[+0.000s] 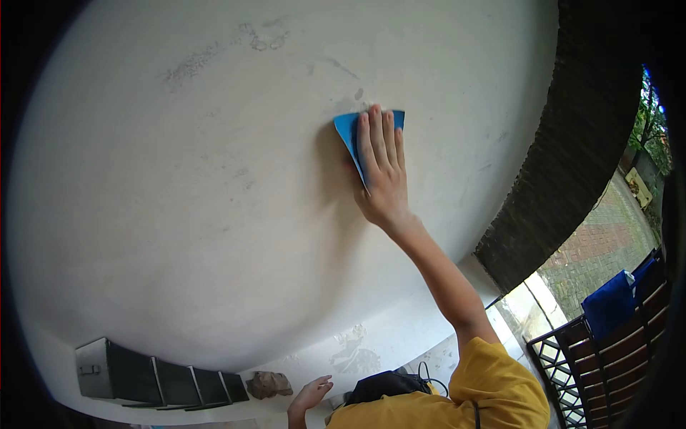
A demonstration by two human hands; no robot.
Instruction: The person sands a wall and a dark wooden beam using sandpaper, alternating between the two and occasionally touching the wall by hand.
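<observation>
My right hand [386, 168] is raised against the white wall [179, 179]. Its fingers lie extended over a blue sheet of sandpaper [346, 129], pressing it to the plaster. The sheet's left edge curls away from the wall, and the thumb is mostly hidden. Grey scuffs and patches of peeled paint [268, 41] mark the wall above and left of the sheet. Low in the view, my left hand [313, 393] hangs with its fingers loosely apart and holds nothing. A crumpled brown lump, perhaps cloth [269, 385], lies close to its left.
Dark open compartments [171, 379] stand at lower left. A dark, rough-edged strip [564, 157] borders the wall on the right. Beyond it are brick paving [593, 243] and a slatted wooden bench [607, 357] with a blue cloth [609, 306]. A black bag [382, 386] is near my body.
</observation>
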